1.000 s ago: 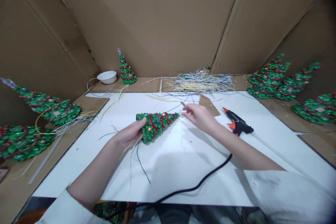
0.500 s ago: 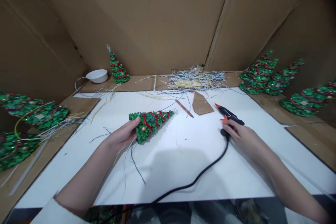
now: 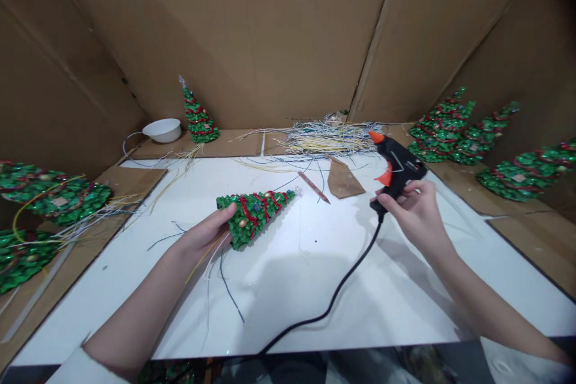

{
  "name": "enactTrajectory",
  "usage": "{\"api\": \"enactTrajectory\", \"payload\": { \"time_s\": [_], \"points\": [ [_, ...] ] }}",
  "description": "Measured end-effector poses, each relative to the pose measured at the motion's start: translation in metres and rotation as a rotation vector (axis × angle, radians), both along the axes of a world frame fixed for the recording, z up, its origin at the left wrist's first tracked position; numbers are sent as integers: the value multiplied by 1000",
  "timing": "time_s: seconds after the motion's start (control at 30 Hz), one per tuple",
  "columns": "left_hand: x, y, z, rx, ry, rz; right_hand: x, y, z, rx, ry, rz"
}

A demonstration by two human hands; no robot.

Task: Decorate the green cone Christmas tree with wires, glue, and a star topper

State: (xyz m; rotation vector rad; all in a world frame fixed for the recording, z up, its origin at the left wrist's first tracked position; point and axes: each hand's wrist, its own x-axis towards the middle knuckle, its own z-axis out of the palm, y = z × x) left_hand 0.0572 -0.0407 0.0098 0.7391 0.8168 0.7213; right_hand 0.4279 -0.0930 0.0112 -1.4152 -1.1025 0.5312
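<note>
My left hand (image 3: pixel 209 234) is closed around the base of a small green Christmas tree (image 3: pixel 254 216) with red garland and gold balls. The tree lies on its side, its clear tip pointing right. Yellow, white and dark wires (image 3: pixel 228 288) trail from its base onto the white table. In my right hand (image 3: pixel 416 210) is a black hot glue gun (image 3: pixel 398 168), held by its handle above the table. Its orange nozzle points up and to the left, and the orange trigger faces left. A black cord (image 3: pixel 333 306) runs from the handle to the table's front edge.
A brown cardboard piece (image 3: pixel 344 179) and a pencil-like stick (image 3: pixel 314 187) lie mid-table. Behind them is a heap of wires (image 3: pixel 328 138). A white bowl (image 3: pixel 162 131) and an upright tree (image 3: pixel 199 117) stand back left. More trees (image 3: pixel 438 126) line both sides; cardboard walls (image 3: pixel 270 36) surround the table.
My right hand has lifted the glue gun off the table and tipped its nozzle upward. My left hand keeps its hold on the Christmas tree, almost unmoved.
</note>
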Motion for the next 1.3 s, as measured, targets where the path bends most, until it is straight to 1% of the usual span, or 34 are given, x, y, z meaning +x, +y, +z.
{"api": "enactTrajectory", "payload": {
  "time_s": [0.1, 0.17, 0.23, 0.3, 0.4, 0.53, 0.7, 0.77, 0.83, 0.9, 0.97, 1.1, 1.2, 1.3],
  "points": [
    [1, -1, 2, 8, -23, -16, -27, 13, 17, -69, 122, 151],
    [1, -1, 1, 0, -32, -17, -40, 19, 22, -157, 141, 253],
    [0, -1, 0, -9, -40, -18, -48, 23, 22, -271, 128, 358],
    [0, 0, -2, -12, -50, -26, -53, 25, 19, -363, 100, 419],
    [-1, 1, -2, -1, -65, -42, -60, 29, 12, -399, 94, 445],
    [0, 1, 0, 17, -66, -34, -73, 33, 4, -361, 82, 450],
    [1, 1, -1, 23, -82, -8, -78, 28, -5, -347, 45, 603],
    [2, 0, -1, 14, -71, 0, -75, 24, -11, -301, -55, 599],
    [4, 0, -1, 8, -49, 13, -71, 21, -18, -233, -229, 567],
    [8, 1, 0, 2, -29, 31, -69, 20, -24, -169, -389, 532],
    [14, 5, 1, 1, -20, 55, -67, 21, -29, -117, -490, 501],
    [28, 19, 3, 14, -19, 89, -64, 29, -36, -2, -588, 470],
    [34, 28, 4, 3, -10, 94, -60, 33, -40, 88, -633, 509],
    [35, 29, 4, 6, -22, 82, -57, 37, -42, 154, -704, 542]
  ]
}}
